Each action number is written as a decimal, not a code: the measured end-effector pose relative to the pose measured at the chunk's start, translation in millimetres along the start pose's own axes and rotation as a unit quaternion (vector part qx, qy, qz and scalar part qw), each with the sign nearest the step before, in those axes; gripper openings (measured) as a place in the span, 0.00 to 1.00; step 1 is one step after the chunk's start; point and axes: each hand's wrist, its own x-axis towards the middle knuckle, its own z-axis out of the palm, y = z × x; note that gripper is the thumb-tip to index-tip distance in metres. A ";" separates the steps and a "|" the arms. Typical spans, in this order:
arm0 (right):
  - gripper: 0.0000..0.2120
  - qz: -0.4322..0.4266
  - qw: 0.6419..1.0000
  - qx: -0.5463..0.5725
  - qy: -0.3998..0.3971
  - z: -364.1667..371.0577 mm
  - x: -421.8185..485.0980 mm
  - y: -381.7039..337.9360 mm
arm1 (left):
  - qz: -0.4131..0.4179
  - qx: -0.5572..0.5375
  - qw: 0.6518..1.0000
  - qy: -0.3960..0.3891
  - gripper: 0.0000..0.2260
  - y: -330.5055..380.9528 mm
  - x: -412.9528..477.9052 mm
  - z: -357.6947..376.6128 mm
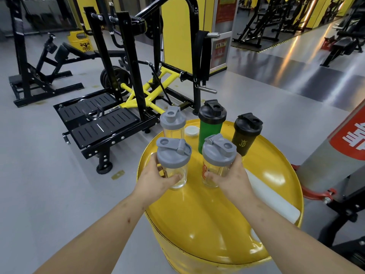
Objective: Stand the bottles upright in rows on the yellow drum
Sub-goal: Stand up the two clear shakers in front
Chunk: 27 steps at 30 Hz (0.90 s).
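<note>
floor (49, 175): glossy grey | weight machine (126, 76): black-yellow, ahead | pillar (177, 32): yellow | padded post (333, 155): right

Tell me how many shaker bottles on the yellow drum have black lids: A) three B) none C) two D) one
C: only the green bottle and the black bottle at the back of the yellow drum carry black lids; the three clear bottles have grey ones.

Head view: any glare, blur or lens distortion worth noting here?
Head view: bright glare spots on the yellow drum top and streaks on the floor; wide-angle bending at the edges; both hands and their bottles sharp.
</note>
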 end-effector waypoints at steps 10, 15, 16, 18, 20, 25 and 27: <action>0.58 0.013 0.998 -0.049 -0.043 -21.9 -7.9 0.7 | -0.061 0.104 0.992 0.044 0.34 -10.9 -14.2 5.2; 0.57 0.014 0.992 -0.096 -0.081 -36.8 -10.3 0.8 | -0.100 0.149 0.982 0.049 0.25 -4.6 -26.8 12.7; 0.55 0.010 0.991 -0.103 -0.089 -39.6 -10.3 0.0 | -0.104 0.154 0.981 0.050 0.23 -3.4 -29.2 15.0; 0.54 0.003 0.987 -0.122 -0.102 -45.7 -10.1 -0.2 | -0.109 0.162 0.980 0.047 0.20 -1.9 -34.4 20.5; 0.52 -0.005 0.982 -0.149 -0.113 -54.6 -10.1 1.3 | -0.111 0.150 0.981 0.048 0.20 -0.2 -40.4 28.8; 0.38 -0.023 0.969 -0.223 -0.100 -91.5 -6.4 16.5 | -0.096 0.161 0.982 0.036 0.17 17.8 -56.3 62.9; 0.37 -0.006 0.960 -0.258 -0.107 -107.6 -4.0 22.6 | -0.085 0.176 0.981 0.020 0.15 26.2 -61.5 79.2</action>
